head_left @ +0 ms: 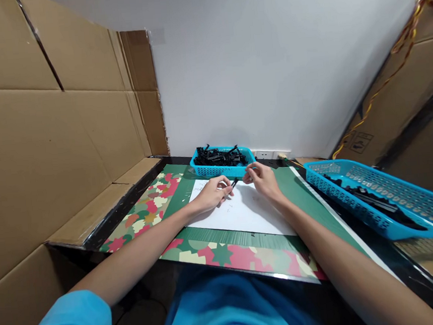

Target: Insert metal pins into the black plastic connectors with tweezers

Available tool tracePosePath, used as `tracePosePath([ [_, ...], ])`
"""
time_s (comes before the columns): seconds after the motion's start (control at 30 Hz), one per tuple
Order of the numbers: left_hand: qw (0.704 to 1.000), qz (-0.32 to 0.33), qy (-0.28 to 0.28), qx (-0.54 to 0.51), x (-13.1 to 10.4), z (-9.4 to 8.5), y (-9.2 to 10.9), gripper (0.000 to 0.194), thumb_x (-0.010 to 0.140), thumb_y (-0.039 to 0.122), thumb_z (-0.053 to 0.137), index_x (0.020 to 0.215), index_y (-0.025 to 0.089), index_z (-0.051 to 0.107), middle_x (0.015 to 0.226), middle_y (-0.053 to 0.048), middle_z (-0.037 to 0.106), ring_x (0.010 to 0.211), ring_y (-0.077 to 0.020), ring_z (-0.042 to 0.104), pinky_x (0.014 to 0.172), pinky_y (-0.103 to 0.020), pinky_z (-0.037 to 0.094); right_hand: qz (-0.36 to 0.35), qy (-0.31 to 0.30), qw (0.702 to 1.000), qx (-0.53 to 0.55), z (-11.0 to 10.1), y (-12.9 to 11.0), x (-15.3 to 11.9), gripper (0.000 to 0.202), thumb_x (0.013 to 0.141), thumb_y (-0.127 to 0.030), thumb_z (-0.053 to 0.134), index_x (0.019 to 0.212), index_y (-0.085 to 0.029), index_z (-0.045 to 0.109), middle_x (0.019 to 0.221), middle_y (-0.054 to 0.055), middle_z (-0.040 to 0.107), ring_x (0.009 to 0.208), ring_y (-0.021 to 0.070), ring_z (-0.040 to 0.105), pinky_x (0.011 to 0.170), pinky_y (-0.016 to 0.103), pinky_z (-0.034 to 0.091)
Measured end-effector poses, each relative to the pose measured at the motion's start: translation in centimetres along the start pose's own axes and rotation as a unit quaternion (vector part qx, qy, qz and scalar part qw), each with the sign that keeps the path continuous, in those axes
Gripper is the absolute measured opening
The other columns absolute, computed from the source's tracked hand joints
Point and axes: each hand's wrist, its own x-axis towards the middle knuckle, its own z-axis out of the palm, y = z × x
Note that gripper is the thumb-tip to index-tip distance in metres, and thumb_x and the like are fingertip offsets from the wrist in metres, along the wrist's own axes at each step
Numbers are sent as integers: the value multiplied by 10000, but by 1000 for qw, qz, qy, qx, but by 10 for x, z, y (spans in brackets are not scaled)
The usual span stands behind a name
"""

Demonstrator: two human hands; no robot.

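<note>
My left hand (214, 194) is closed over a white sheet of paper (259, 214), pinching a small, slim black plastic part (235, 183) that sticks out to the right of the fingertips. Just right of it, my right hand (262, 179) is raised with thumb and fingers drawn together. Whatever it may hold is too small to make out. The two hands are apart, with the black part between them. Tiny dark bits (229, 208) lie on the paper. Behind the hands, a blue basket (217, 171) is heaped with black plastic parts (219, 157).
A larger blue basket (411, 181) on the right holds long black pieces (379, 201). Under the paper lies a green mat with a patterned border (224, 255). Cardboard walls (84, 128) stand at the left; wall sockets (265, 154) and twisted yellow wires (377, 93) are behind and right.
</note>
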Motion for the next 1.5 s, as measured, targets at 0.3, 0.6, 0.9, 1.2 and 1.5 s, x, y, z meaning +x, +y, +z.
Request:
tracePosePath([
  [0.3, 993, 3, 112, 34, 12, -16, -6, 347, 964, 259, 652, 1286, 177, 551, 965, -70, 756, 561, -81, 547, 525, -207, 418, -38, -154, 977, -145, -25, -20, 6, 313, 939, -414, 605, 886, -171, 795, 681, 28, 611, 609, 156, 450, 580, 314, 313],
  [0.6, 995, 20, 78, 57, 12, -19, -2, 297, 957, 321, 640, 1207, 172, 694, 867, -33, 682, 613, -106, 520, 538, -226, 415, 68, -161, 978, -118, -63, -27, 0, 569, 988, -686, 592, 1113, -163, 776, 607, 1, 500, 497, 120, 344, 490, 300, 246],
  [0.9, 997, 66, -9, 30, 6, -8, 4, 429, 955, 415, 728, 1299, 159, 734, 1024, -87, 719, 790, -150, 574, 646, -258, 441, -47, -187, 977, -88, -31, -35, -6, 453, 910, -617, 757, 1093, -206, 815, 645, -32, 441, 626, 142, 351, 593, 318, 283],
  [1.2, 997, 71, 8, 43, 8, -8, -5, 389, 990, 402, 685, 1284, 156, 755, 989, -90, 739, 729, -142, 563, 628, -262, 416, -101, -146, 975, -131, -21, -31, -13, 372, 918, -544, 758, 1039, -202, 840, 635, -27, 457, 616, 141, 347, 608, 321, 324],
  [1.5, 980, 88, 113, 139, 6, -11, -9, 545, 961, 212, 645, 1498, 267, 568, 1372, -118, 660, 943, -180, 665, 742, -282, 550, -107, 72, 894, -429, -37, -44, -6, 332, 985, -374, 600, 1144, -197, 832, 852, 114, 783, 728, 244, 666, 688, 333, 414],
])
